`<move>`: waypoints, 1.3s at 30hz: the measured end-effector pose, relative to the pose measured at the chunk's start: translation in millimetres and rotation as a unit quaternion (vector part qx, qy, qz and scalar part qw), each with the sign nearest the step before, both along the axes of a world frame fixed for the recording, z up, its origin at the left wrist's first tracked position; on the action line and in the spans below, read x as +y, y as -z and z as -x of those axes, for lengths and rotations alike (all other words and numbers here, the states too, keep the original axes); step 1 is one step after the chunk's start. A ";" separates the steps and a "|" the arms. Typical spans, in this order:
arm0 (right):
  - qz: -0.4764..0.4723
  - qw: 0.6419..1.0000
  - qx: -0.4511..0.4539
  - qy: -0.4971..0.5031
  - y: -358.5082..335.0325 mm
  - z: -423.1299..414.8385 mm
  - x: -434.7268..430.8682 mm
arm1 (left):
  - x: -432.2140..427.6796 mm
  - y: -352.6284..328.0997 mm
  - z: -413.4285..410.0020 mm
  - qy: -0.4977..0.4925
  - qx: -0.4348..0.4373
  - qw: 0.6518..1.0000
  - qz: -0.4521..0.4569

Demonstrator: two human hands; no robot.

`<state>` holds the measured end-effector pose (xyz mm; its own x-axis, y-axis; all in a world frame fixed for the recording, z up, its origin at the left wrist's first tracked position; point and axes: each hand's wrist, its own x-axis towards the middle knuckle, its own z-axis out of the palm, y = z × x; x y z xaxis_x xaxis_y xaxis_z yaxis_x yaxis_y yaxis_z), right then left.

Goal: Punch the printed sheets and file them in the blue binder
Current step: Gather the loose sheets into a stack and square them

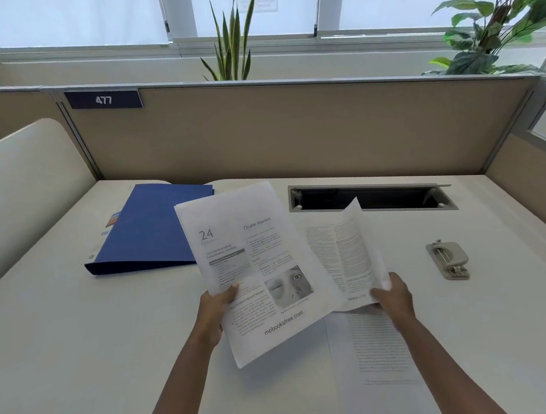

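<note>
My left hand [215,311] grips the left edge of a printed sheet [253,266] headed "24" with an eye photo, held up above the desk. My right hand [392,298] pinches the lower edge of a second printed sheet [349,253], which curls upward. A third sheet [379,354] lies flat on the desk beneath my right forearm. The blue binder [150,228] lies closed at the back left, partly covered by the raised sheet. A grey hole punch [449,259] sits on the desk to the right, apart from both hands.
The white desk [81,349] is enclosed by beige partition walls [292,131]. A rectangular cable slot [371,198] with a raised flap opens at the back right. Plants stand behind the partition.
</note>
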<state>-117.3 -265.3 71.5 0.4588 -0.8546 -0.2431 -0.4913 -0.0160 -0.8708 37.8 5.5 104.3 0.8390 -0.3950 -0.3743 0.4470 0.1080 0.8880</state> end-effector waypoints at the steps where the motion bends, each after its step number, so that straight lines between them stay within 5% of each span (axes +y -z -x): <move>1: -0.053 0.997 -0.057 -0.004 -1.9 -0.7 5.4 | -0.4 -0.2 0.0 0.002 0.007 1.000 0.008; 4: -0.188 0.966 -0.177 -0.029 -11.7 -1.6 23.4 | -2.1 -0.9 1.5 0.012 0.025 0.999 0.029; 9: -0.285 0.926 -0.200 -0.144 -27.0 -0.7 50.2 | -3.8 2.0 1.7 0.022 0.028 0.997 0.069; 24: -0.310 0.912 -0.166 -0.211 -40.7 -2.1 66.9 | -5.4 5.1 4.0 -0.025 -0.046 0.996 0.073; 26: -0.252 0.940 -0.120 -0.197 -40.7 0.6 62.2 | -3.3 7.3 2.5 -0.045 -0.027 0.997 0.064; 29: -0.033 0.989 0.036 -0.138 -32.8 9.1 49.0 | 1.3 11.8 -0.2 -0.052 0.002 0.995 0.084; 31: 0.067 0.981 0.133 -0.124 -27.7 14.9 46.5 | 4.1 12.2 0.0 -0.052 0.025 0.992 0.112; 39: 0.147 0.898 0.364 -0.200 -15.1 9.1 96.0 | 1.2 11.8 -0.9 -0.022 0.125 0.968 0.218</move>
